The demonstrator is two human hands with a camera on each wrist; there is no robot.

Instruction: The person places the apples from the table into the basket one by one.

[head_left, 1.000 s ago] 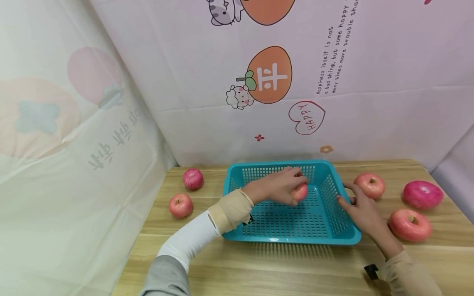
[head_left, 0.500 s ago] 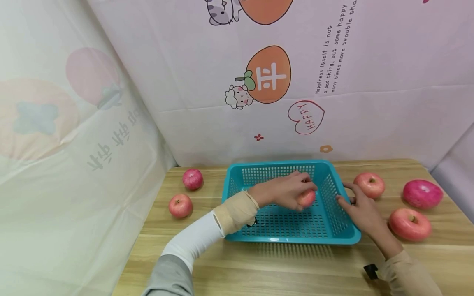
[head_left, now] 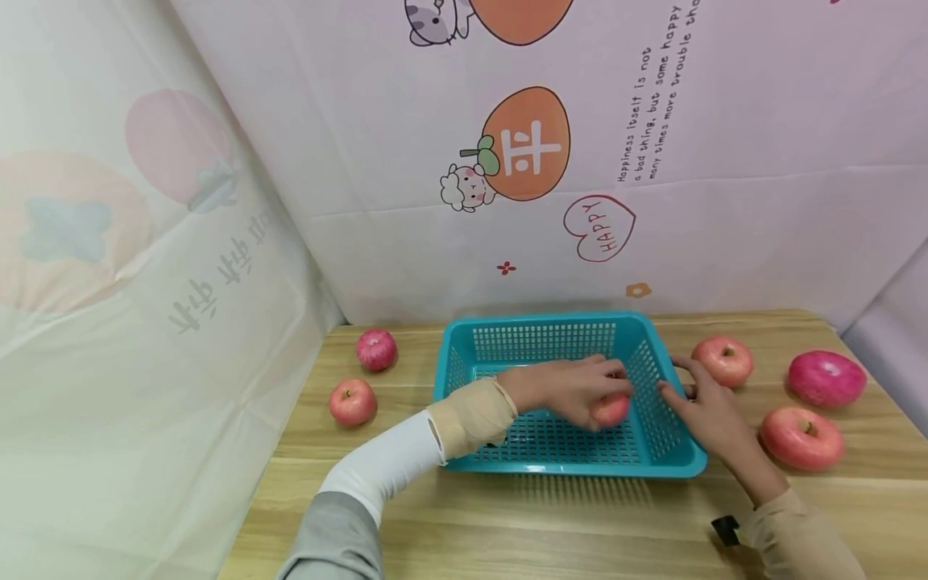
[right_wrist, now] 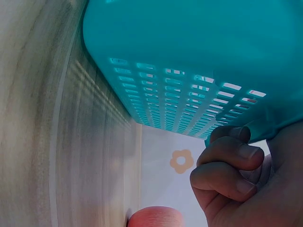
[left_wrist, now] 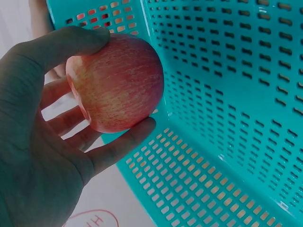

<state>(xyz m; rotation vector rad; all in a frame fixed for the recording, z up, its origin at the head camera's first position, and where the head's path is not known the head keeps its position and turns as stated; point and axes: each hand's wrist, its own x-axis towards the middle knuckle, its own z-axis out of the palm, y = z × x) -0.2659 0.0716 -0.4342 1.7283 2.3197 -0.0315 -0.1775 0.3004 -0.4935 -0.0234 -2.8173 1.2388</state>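
Observation:
My left hand [head_left: 576,388] is inside the blue-green perforated plastic basket [head_left: 565,470], low over its floor, with a red apple [head_left: 611,409] in its grip. Close up in the left wrist view, thumb and fingers curl round the yellow-streaked apple [left_wrist: 118,85] near the basket's end wall. The basket's right rim is held by my right hand [head_left: 714,415], thumb at the inner side and fingers outside. In the right wrist view, curled fingers [right_wrist: 227,165] show under the rim, beside the basket's outer wall [right_wrist: 161,94]; the thumb is hidden there.
Left of the basket lie a pink streaked round thing [head_left: 376,350] and an apple [head_left: 353,402]. On the right are an apple [head_left: 722,362], a magenta oval [head_left: 826,379] and another apple [head_left: 801,438]. A printed cloth [head_left: 406,266] hangs behind the wooden table [head_left: 551,532].
My left hand has moved right and nearer the front with the apple, toward the basket's right end. My right hand stays at the rim, and the basket has hardly moved.

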